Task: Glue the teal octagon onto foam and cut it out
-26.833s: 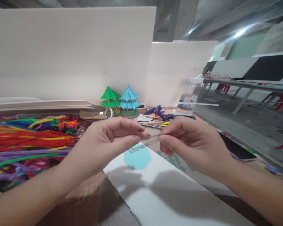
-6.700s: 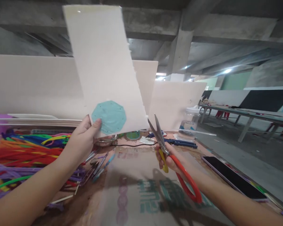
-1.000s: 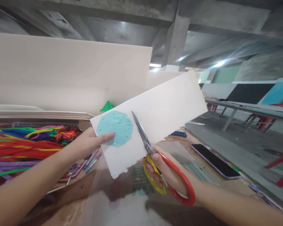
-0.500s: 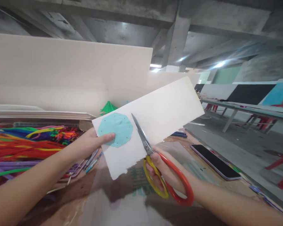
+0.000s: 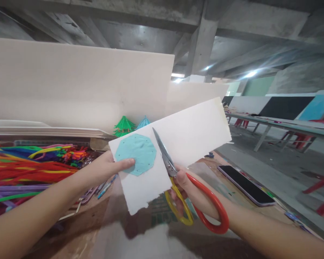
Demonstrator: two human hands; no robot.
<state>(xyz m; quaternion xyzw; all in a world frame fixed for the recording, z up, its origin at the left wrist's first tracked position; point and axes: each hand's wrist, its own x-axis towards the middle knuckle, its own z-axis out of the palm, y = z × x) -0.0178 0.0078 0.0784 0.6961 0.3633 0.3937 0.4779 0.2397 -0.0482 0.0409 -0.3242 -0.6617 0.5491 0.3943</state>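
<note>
Currently, the left hand (image 5: 104,169) is closed in a pinch on a white foam sheet (image 5: 194,135), thumb pressed onto the light-blue octagonal paper patch (image 5: 136,154) stuck on its left end. The sheet is held in the air above the brown table (image 5: 97,223), tilted up to the right. The right hand (image 5: 185,192) is closed through the red and yellow loops of steel scissors (image 5: 178,180); the blades lie against the sheet just right of the patch. Coloured pipe cleaners (image 5: 29,165) lie far left; a black phone (image 5: 245,185) lies at right.
</note>
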